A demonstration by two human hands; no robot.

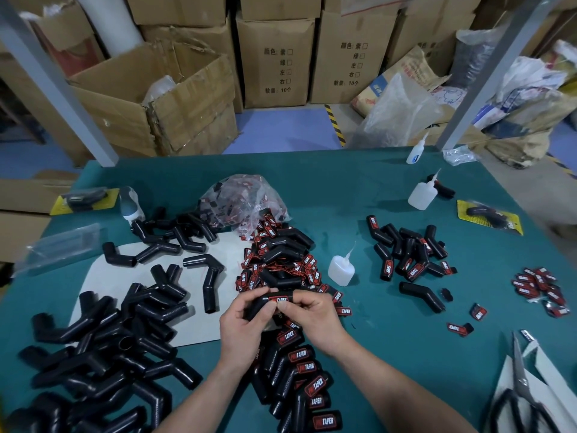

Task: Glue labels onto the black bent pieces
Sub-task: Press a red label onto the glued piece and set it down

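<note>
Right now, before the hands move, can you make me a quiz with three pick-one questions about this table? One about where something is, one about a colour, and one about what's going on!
1. Where do the black-handled metal scissors lie?
A. On the brown boxes
B. At the table's near right corner
C. In a hand

2. What colour is the flat table cover?
A. Teal green
B. Yellow
C. Pink

3. What is on the black bent piece that the left hand and right hand hold?
A. Nothing
B. A blue ribbon
C. A red and black TAPER label

Answers:
1 B: the scissors lie by the lower right edge.
2 A: the cover shows teal all round the piles.
3 C: the label sits on the piece, just above both thumbs.
</note>
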